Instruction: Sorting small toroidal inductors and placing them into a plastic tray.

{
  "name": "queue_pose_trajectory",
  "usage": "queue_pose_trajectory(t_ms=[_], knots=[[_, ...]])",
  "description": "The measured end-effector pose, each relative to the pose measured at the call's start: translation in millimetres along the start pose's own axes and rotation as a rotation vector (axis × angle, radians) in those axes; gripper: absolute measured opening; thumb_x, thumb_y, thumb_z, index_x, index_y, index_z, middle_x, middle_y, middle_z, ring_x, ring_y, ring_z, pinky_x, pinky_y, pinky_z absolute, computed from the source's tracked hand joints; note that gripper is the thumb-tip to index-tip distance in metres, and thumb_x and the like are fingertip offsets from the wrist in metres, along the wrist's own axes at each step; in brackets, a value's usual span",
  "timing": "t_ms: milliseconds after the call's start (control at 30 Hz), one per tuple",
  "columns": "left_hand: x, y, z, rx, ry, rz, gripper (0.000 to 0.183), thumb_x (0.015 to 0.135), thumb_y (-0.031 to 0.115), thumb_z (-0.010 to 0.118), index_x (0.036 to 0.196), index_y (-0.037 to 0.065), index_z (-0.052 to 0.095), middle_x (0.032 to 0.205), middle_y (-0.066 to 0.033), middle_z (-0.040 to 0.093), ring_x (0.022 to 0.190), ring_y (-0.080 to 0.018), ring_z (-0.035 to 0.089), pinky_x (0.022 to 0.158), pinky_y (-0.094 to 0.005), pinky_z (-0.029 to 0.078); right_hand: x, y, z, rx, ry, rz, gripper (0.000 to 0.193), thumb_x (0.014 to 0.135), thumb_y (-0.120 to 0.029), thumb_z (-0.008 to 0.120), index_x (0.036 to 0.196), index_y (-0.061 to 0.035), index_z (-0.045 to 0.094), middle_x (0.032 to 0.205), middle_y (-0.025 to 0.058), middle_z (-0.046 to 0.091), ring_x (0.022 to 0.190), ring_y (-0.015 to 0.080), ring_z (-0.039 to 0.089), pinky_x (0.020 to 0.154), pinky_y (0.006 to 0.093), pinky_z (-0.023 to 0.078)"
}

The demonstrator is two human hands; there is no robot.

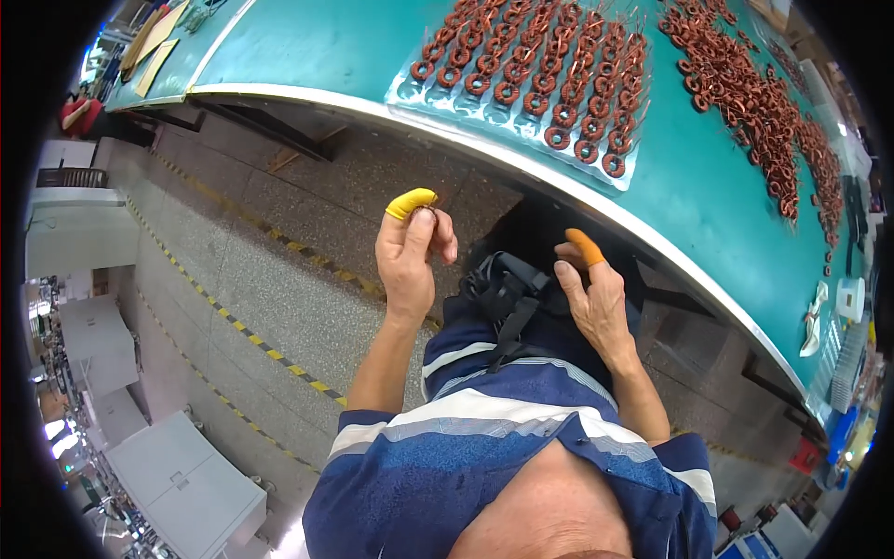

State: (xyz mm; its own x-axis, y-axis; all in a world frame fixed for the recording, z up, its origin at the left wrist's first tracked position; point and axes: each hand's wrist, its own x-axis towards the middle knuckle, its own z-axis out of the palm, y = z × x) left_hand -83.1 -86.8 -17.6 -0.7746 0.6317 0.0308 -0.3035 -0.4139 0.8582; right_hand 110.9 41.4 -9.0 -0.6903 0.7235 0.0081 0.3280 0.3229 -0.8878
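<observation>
My left hand (408, 256) is raised in front of the table's near edge, thumb and index finger pinched together. A yellow finger cot (410, 202) covers that index finger. Something small and dark shows at the fingertips, too hidden to name. Lower and to the right, my right hand (598, 296) hovers in front of my lap, thumb and index finger apart, with nothing seen between them. It wears an orange finger cot (585, 248). Beyond both hands, a clear plastic tray (419, 101) on the table carries rows of copper-wound ring coils (535, 102).
The green-topped table (307, 47) curves across the far side and right, with a pale metal edge. A heap of loose copper coils (754, 112) lies right of the tray. Black-and-yellow tape (233, 321) marks the floor. Grey cabinets (186, 480) stand at left.
</observation>
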Motion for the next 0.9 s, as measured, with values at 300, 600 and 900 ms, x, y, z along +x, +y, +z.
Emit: queue_pose_trajectory(t_ms=[300,600,900], knots=[[12.4,-8.7,35.9,0.089,-0.172,-0.018,0.018,0.098,0.015,0.049,0.111,0.004,0.055,0.082,-0.0077,0.062,0.063,-0.0104,0.057,0.054,-0.0208,0.046,-1.6,25.5,0.9,-0.059,-0.083,-0.271,0.02,0.085,-0.009,0.064,0.102,0.0005,0.063,0.078,0.0145,0.061,0.072,0.0304,0.062,0.064,0.0356,0.049],[69.0,-3.1,76.7,0.57,-0.119,0.499,0.009,0.087,0.0,0.063,0.096,0.0,0.06,0.097,-0.0067,0.062,0.09,-0.0148,0.056,0.078,-0.0254,0.047,-19.2,57.0,6.3,0.187,-0.017,-0.031,0.016,0.09,-0.008,0.058,0.1,0.0026,0.065,0.077,0.0109,0.068,0.066,0.0178,0.067,0.062,0.0268,0.054],[101.9,-12.5,88.4,1.087,-0.182,0.712,0.011,0.082,0.005,0.067,0.092,0.001,0.064,0.099,-0.0104,0.062,0.098,-0.0266,0.057,0.087,-0.0357,0.043,-10.4,55.9,1.4,0.274,-0.048,0.055,0.018,0.091,-0.009,0.058,0.102,0.0029,0.066,0.076,0.0106,0.068,0.066,0.0161,0.067,0.062,0.0264,0.054]])
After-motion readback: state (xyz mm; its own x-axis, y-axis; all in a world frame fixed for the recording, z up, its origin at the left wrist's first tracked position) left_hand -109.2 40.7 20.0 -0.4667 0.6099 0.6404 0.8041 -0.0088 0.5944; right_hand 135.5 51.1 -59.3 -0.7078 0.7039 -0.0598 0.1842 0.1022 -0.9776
